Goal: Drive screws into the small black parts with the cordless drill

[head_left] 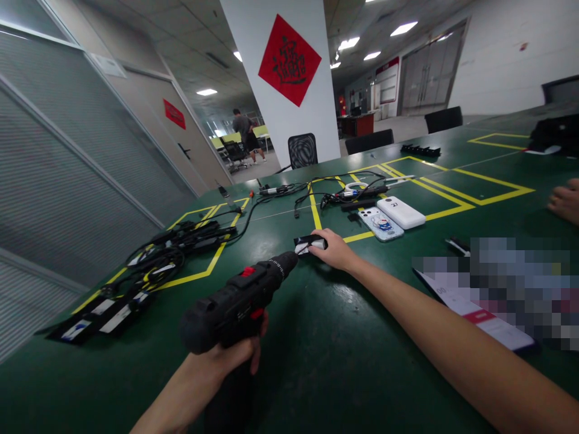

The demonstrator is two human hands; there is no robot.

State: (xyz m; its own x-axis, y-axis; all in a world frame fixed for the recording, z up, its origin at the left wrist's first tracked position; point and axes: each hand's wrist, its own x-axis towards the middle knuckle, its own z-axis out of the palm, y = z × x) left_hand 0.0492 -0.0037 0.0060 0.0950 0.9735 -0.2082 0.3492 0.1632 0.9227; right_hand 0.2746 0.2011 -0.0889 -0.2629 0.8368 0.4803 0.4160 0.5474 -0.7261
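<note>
My left hand (235,355) is wrapped round the grip of a black cordless drill (237,301) with red switches, its nose aimed at a small black and white part (307,244) on the green table (316,349). My right hand (335,248) reaches out and rests on that small part, fingers closed over its right end. The drill's tip sits close to the part's left end; whether they touch I cannot tell.
Two phones (391,217) lie beyond the part, among black cables (325,193) and yellow tape lines. More cables and black packs (149,265) lie at the left. Papers (474,307) lie at the right, where another person's hand (565,202) rests. A person stands far back.
</note>
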